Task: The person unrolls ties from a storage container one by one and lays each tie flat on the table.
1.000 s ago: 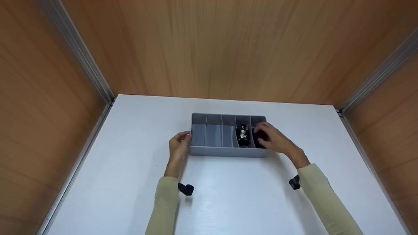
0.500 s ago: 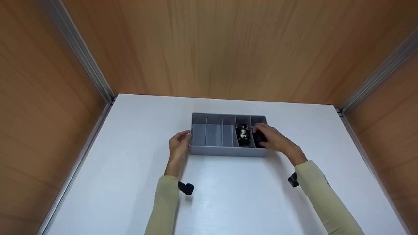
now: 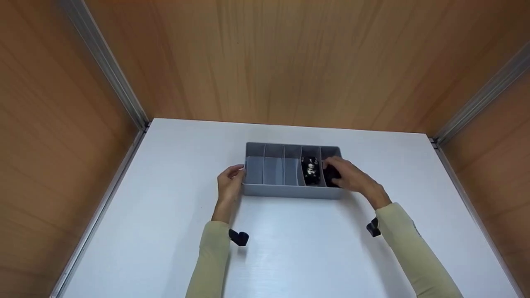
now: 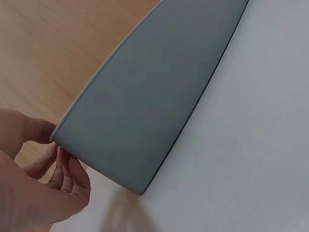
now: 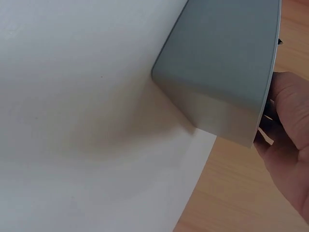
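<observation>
A grey divided organizer box [image 3: 290,191] lies on the white table, with several compartments side by side. My left hand [image 3: 229,184] pinches the rim at its left end; in the left wrist view the thumb lies over the rim and curled fingertips rest against the outer wall [image 4: 130,106]. In the rightmost compartment, my right hand [image 3: 352,177] grips a dark bundle [image 3: 331,176], its fingers bent around it and partly hiding it. One compartment to the left sits a black bundle with a white pattern [image 3: 310,170]. In the right wrist view, the box wall hides most of the fingers.
The white table [image 3: 290,240] runs up to a wood-grain back panel [image 3: 290,62]. Similar panels stand left and right, joined by metal corner rails [image 3: 112,66]. Dark wrist cameras [image 3: 239,237] jut from both sleeves.
The head view has shifted slightly. My left hand keeps its hold on the box, and my right hand, still around the dark bundle, has moved only a little within the compartment.
</observation>
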### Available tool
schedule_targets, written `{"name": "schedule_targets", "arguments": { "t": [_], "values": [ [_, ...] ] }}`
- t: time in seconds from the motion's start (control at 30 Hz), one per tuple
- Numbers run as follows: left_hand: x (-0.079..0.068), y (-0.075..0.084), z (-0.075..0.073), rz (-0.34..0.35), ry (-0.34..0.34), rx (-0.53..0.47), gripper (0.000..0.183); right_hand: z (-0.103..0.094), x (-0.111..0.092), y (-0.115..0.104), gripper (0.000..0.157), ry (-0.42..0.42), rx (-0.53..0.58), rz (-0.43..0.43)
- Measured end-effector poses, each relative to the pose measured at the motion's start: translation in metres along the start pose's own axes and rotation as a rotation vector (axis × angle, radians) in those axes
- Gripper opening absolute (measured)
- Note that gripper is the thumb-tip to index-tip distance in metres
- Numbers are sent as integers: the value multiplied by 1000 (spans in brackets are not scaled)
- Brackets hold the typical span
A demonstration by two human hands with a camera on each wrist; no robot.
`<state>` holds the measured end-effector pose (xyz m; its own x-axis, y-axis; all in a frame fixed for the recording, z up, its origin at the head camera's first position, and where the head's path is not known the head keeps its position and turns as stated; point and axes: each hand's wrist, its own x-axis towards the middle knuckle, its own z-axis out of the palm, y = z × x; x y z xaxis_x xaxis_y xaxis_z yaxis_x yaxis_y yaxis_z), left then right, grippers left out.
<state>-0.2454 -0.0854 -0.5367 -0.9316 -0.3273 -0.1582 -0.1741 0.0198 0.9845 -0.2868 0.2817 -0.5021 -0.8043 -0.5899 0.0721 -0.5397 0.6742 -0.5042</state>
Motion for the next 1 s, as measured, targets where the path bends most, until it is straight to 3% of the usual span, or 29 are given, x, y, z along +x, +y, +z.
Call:
{"name": "schedule_targets", "arguments": {
  "t": [0.8, 1.0],
  "values": [
    [-1, 5, 3, 14, 18, -22, 22, -14, -6, 9, 39, 89, 122, -54],
    [-3, 3, 2, 11, 5, -21, 23, -14, -7, 11, 39, 113, 185, -31]
  ]
}}
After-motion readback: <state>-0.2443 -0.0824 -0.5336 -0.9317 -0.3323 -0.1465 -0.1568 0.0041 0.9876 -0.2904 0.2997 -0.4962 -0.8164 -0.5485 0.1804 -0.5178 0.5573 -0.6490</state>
